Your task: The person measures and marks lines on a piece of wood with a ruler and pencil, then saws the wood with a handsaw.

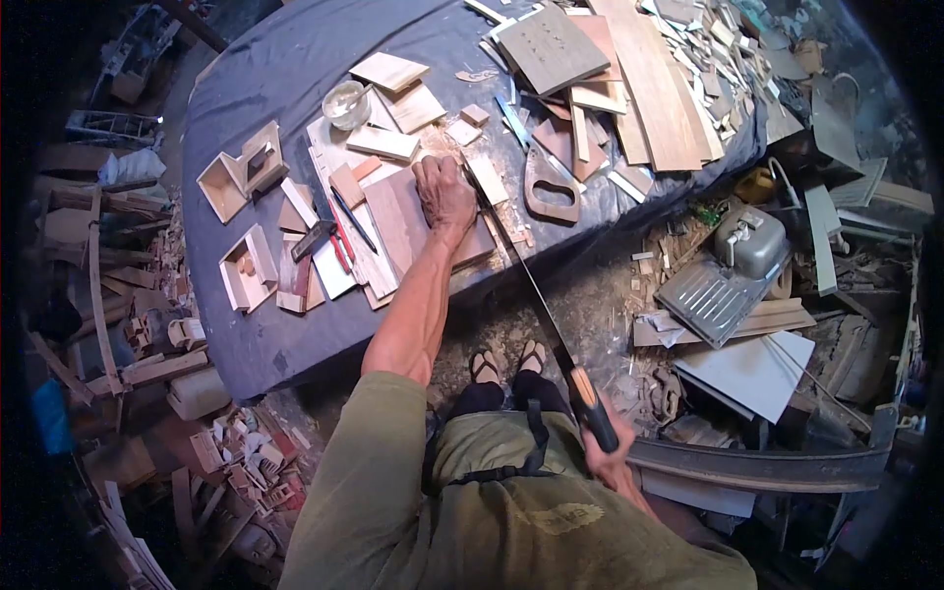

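Note:
My right hand (608, 442) is wrapped around the black and wooden handle of a long thin-bladed handsaw (536, 295). Its blade runs up from that hand to the table edge, with the far end beside my left hand (445, 194). The left fingers are curled and pressed down on a flat brown wooden board (398, 218); their tips are hidden. A pale wood block (487, 180) lies just right of the blade. Another handsaw with a wooden handle (551, 190) rests farther right. Left of the board are red-handled pliers (341, 251) and a dark pen-like tool (356, 221).
Open wooden boxes (248, 270) and a glass jar (346, 104) stand on the dark-covered table (295, 344). Boards and offcuts (654, 88) pile up at the right. A metal sink (752, 241) and a white panel (752, 369) lie below, with wood scraps (261, 457) at left.

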Motion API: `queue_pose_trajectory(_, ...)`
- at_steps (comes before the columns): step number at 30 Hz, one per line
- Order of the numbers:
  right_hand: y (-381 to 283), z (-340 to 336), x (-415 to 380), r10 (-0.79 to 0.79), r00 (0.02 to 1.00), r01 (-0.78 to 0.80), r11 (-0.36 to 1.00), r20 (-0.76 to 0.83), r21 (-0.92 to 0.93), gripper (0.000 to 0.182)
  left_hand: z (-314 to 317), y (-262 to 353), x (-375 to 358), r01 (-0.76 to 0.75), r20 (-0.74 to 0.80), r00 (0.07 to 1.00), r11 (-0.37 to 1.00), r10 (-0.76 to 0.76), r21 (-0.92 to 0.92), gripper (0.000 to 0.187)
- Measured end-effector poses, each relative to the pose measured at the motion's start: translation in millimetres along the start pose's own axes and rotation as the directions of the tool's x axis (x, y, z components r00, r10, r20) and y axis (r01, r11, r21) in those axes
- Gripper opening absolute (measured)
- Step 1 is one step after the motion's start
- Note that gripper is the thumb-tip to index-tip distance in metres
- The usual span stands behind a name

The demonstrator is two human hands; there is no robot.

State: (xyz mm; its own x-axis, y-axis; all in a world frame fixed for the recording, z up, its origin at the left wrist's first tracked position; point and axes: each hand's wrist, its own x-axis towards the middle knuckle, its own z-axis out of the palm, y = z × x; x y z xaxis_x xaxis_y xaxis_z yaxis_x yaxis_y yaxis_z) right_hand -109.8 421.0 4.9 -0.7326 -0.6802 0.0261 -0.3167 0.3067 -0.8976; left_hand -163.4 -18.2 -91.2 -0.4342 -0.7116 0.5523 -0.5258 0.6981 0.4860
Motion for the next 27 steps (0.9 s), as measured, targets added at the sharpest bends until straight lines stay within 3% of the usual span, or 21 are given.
queue_pose_trajectory(4, -12.2, 15.6, 39.0, 0.02, 1.0, -0.02, 1.0, -0.023, 0.011, 0.057, -1.1, 1.8, 3.1, -0.012, 0.016, 1.0, 1.0, 0.012, 0.005, 0.013)
queue_pose_trajectory(6, -10.0, 45.2, 82.4, -0.013, 0.999, 0.018, 0.994, -0.044, 0.112, 0.055, 1.6, -0.6, 3.4, 0.0, -0.013, 1.0, 1.0, 0.0, 0.001, 0.012)
queue_pose_trajectory(7, -15.6, 48.1, 91.4, 0.062, 0.998, -0.057, 0.98, -0.018, 0.189, 0.054, 1.9, -0.8, 2.4, 0.003, -0.021, 1.0, 1.0, -0.003, -0.002, 0.012)
queue_pose_trajectory(10, 5.2, 34.6, 60.5, 0.005, 1.0, -0.003, 0.987, -0.012, 0.161, 0.054, 3.2, 0.3, 1.6, -0.024, -0.04, 0.999, 1.0, 0.024, 0.007, 0.012)
queue_pose_trajectory(12, 13.3, 8.1, 16.0, 0.074, 0.996, -0.076, 0.996, 0.041, 0.046, 0.054, 4.6, -2.7, 4.2, -0.01, -0.018, 1.0, 1.0, 0.011, 0.024, 0.013)
queue_pose_trajectory(14, 11.3, -8.1, -12.5, 0.097, 0.995, -0.101, 0.99, 0.037, 0.103, 0.054, 3.6, -3.6, 1.5, -0.01, 0.008, 1.0, 1.0, 0.01, 0.029, 0.014)
queue_pose_trajectory(18, -10.0, 19.0, 42.6, 0.057, 0.998, -0.057, 0.996, 0.008, 0.068, 0.057, 3.4, -0.5, 2.8, -0.028, 0.01, 1.0, 1.0, 0.028, 0.013, 0.014)
queue_pose_trajectory(22, -10.2, 38.6, 77.8, 0.087, 0.996, -0.092, 0.981, 0.036, 0.168, 0.057, 2.8, -0.3, 3.8, -0.04, -0.058, 0.997, 0.998, 0.042, 0.046, 0.013)
queue_pose_trajectory(25, 12.3, 13.8, 24.2, -0.008, 0.999, 0.005, 0.995, 0.033, 0.095, 0.056, 2.1, -0.3, 5.5, -0.027, -0.012, 1.0, 0.999, 0.027, 0.019, 0.013)
queue_pose_trajectory(27, 14.7, -1.6, -9.6, 0.041, 0.999, -0.042, 0.998, 0.011, 0.056, 0.055, 1.6, -1.1, 1.8, -0.021, 0.0, 1.0, 1.0, 0.021, 0.013, 0.014)
